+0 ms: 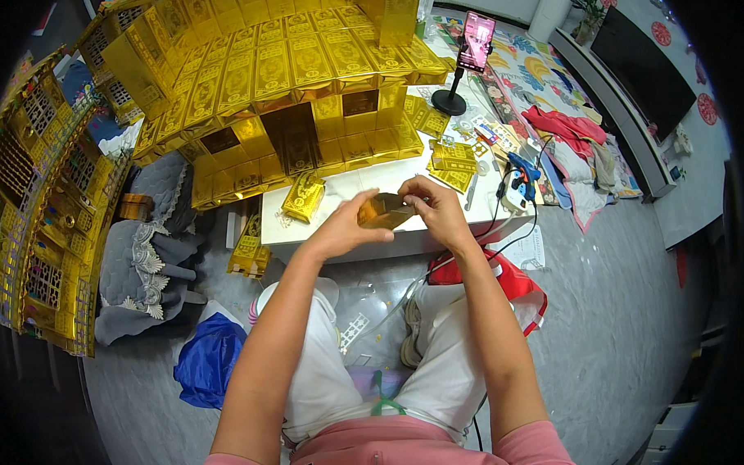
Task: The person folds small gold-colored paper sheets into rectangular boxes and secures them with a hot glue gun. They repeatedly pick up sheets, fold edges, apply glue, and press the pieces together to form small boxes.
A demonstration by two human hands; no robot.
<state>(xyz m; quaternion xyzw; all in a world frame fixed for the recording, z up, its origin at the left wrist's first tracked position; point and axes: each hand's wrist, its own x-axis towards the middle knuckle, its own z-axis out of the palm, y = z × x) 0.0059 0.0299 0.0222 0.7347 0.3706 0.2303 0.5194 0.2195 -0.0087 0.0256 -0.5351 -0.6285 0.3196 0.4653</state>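
My left hand [351, 228] grips a small folded piece of gold foil paper [385, 211] above the front edge of the white table [347, 226]. At the piece's right end, the fingers of my right hand [431, 207] pinch its edge. Behind my hands stands a large house model made of gold foil paper blocks [304, 56]. A gold foil packet [304, 197] lies on the table left of my hands. Flat gold sheets [454, 162] lie to the right. Past them, a blue glue gun [522, 167] rests by a white power strip [518, 196].
A phone [476, 42] stands upright on a round-based holder [449, 102] at the back right. Cables hang over the table's right edge. Another gold model [46, 225] and a grey padded stool [133, 265] are at left. A blue bag [212, 361] and red bag [527, 288] lie on the floor.
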